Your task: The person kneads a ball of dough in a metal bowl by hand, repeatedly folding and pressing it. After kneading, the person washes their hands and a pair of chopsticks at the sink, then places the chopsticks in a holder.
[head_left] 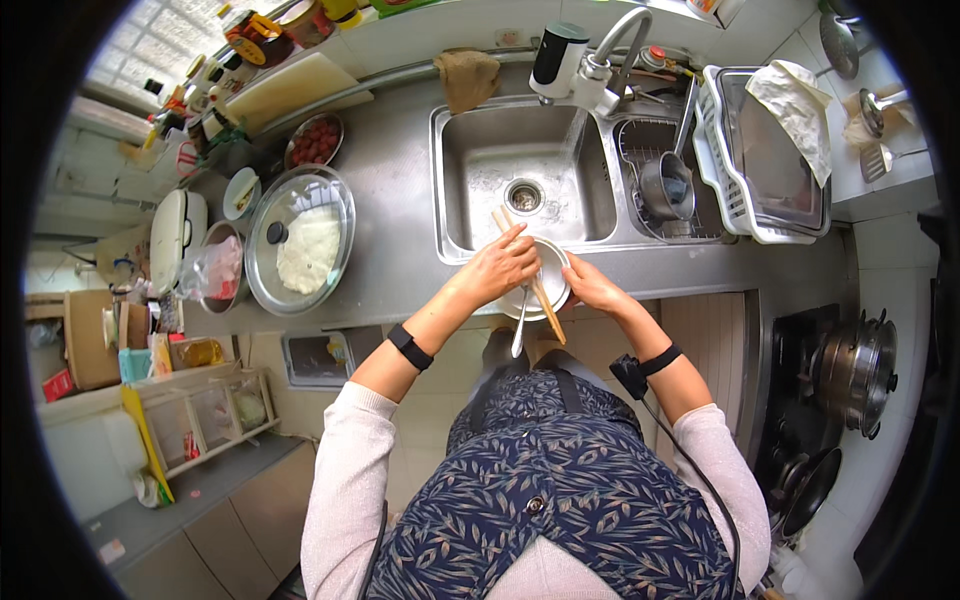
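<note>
Over the front edge of the sink [437, 180], a white bowl [553, 268] is held between my two hands. My left hand [505, 266] is closed round a pair of wooden chopsticks [546, 305] that slant across the bowl. A metal spoon [518, 338] sticks out of the bowl toward me; whether my left fingers also grip it, I cannot tell. My right hand [592, 287] grips the bowl's right side, thumb near the rim. The bowl's contents are mostly hidden by my left hand.
A tap [598, 75] rises behind the sink, with what looks like running water below it. Right of the basin are a small pot [665, 190] and a white rack [708, 150]. At left stand a glass-lidded bowl of dough [308, 250] and a bowl of red fruit [315, 140].
</note>
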Demonstrator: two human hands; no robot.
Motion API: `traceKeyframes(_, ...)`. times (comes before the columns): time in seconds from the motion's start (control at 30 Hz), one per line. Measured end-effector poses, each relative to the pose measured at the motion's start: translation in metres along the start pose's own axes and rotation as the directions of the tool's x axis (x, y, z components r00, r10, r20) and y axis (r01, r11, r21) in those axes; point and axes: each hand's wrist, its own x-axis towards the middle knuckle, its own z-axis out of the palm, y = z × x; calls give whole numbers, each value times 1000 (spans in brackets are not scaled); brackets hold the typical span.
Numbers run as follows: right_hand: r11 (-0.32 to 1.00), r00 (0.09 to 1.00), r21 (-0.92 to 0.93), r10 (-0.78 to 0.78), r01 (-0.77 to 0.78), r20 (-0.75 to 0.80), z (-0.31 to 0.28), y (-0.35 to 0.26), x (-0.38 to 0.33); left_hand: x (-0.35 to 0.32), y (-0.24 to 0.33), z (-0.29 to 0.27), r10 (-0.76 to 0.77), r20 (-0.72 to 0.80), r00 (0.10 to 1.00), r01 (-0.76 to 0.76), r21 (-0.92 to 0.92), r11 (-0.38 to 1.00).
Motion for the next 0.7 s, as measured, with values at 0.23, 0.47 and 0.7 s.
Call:
traceKeyframes(0.23, 995, 984, 87, -25, 41, -174, -14, -22, 85, -21, -102, 32, -317, -294, 902, 232, -291, 928)
traceKeyframes(0.47, 962, 926, 185, 250, -203, -284, -26, 2, 225, -53, -123, 60, -875, -57, 481, 643, -655, 397)
traceKeyframes(0.7, 907, 903, 203, 401, -368, -154, -63, 27, 266, -50, -114, 77, -894, 102, 437, 622, -752, 219)
